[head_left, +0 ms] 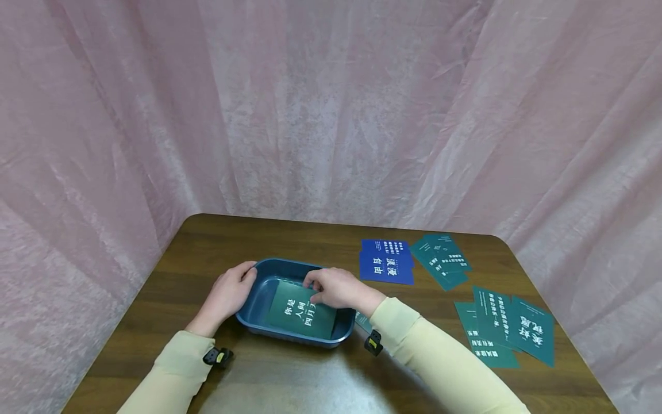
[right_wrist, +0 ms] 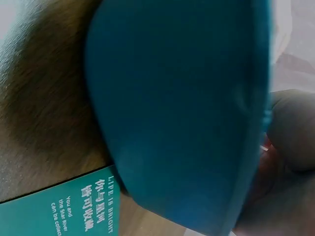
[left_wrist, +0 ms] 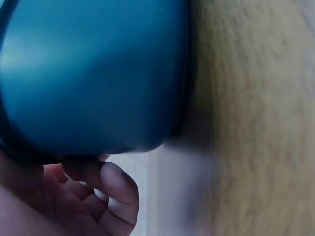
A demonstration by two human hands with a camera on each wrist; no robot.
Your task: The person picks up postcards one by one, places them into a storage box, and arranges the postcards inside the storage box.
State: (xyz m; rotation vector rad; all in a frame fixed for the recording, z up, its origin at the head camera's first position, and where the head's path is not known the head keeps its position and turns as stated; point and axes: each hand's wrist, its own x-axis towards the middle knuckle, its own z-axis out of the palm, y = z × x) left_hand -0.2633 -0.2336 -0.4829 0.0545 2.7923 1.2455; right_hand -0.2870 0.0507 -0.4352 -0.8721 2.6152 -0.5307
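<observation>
A dark blue plastic tub (head_left: 261, 296) sits at the middle of the wooden table. My left hand (head_left: 234, 290) grips its left rim; in the left wrist view the curled fingers (left_wrist: 118, 184) lie against the outer wall. Inside the tub is a green card (head_left: 289, 319) with white Chinese lettering. Reaching over the tub's right side, my right hand (head_left: 338, 289) pinches the card at its far right part, where the fingers hide some of the print. In the right wrist view the tub's wall (right_wrist: 177, 118) covers most of that hand.
Another green card (right_wrist: 59, 209) lies beside the tub's right end, partly under my right wrist. Blue cards (head_left: 385, 267) overlap behind it. Farther right are two groups of overlapping green cards, one at the back (head_left: 439, 259), one nearer (head_left: 493, 322). Pink curtains (head_left: 331, 115) hang behind the table.
</observation>
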